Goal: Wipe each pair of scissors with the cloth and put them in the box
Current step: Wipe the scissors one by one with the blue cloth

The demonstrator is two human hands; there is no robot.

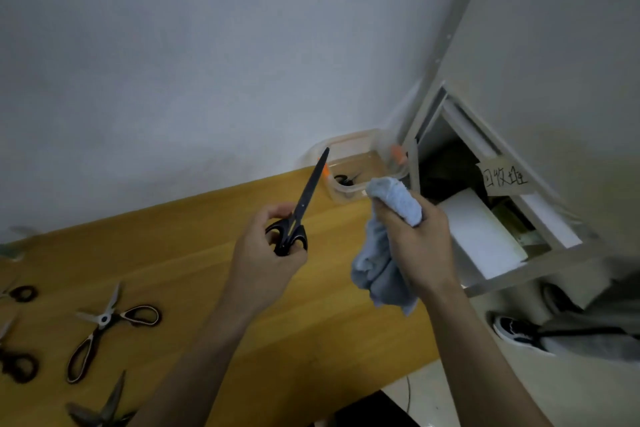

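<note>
1. Plainly held aloft: black scissors (302, 205), blades closed, tip angled up toward the clear box (349, 166), well above the wooden table (207, 253).
2. Gripped at the loops by the left hand (263, 246), fingers curled round the handles; judged the safest hold, away from the point.
3. Looked light, stiff and slick along the blades; likely to slip if pinched there bare.
4. Bunched in the right hand (415, 236): blue cloth (384, 253), soft and limp, tail hanging, just beside the scissors, not touching.
5. Seemed to hold one dark pair already, that box at the wall.
6. Lay waiting at the table's left: more scissors (107, 329).
</note>
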